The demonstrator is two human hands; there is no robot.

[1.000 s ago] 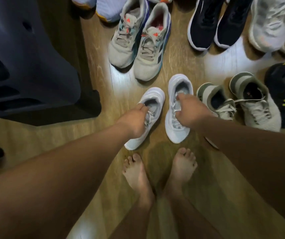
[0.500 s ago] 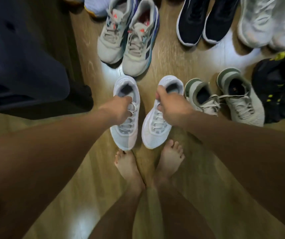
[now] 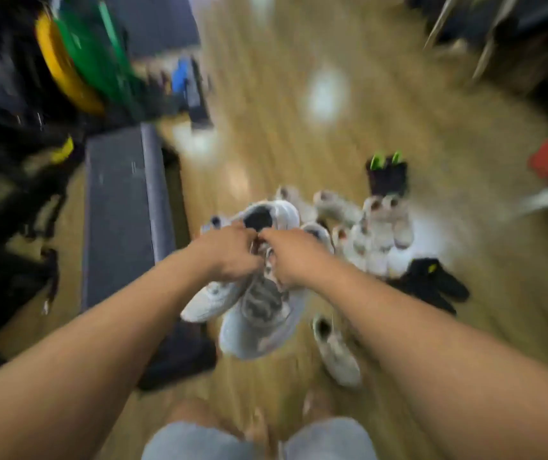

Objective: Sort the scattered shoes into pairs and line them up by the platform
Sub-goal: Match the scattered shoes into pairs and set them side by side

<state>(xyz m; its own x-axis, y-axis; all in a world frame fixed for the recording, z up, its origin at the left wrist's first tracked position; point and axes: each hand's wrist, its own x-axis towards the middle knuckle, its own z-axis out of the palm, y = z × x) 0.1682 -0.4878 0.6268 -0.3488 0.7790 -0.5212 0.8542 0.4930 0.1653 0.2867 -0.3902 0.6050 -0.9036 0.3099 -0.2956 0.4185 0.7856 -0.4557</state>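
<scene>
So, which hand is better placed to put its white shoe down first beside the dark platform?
Probably the left hand. Its white shoe hangs nearer the dark platform, which lies on the left. The right hand holds the other white shoe farther from it. The picture is blurred.

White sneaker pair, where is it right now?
Head view, centre: the white sneaker pair is off the floor, one shoe in the left hand and one in the right hand, just right of the dark platform.

Two hands (image 3: pixel 232 257) (image 3: pixel 294 260) hold two white shoes (image 3: pixel 212 298) (image 3: pixel 259 322). One pale shoe (image 3: pixel 337 351) lies alone. The blurred heap (image 3: pixel 375 237) beyond cannot be counted
</scene>
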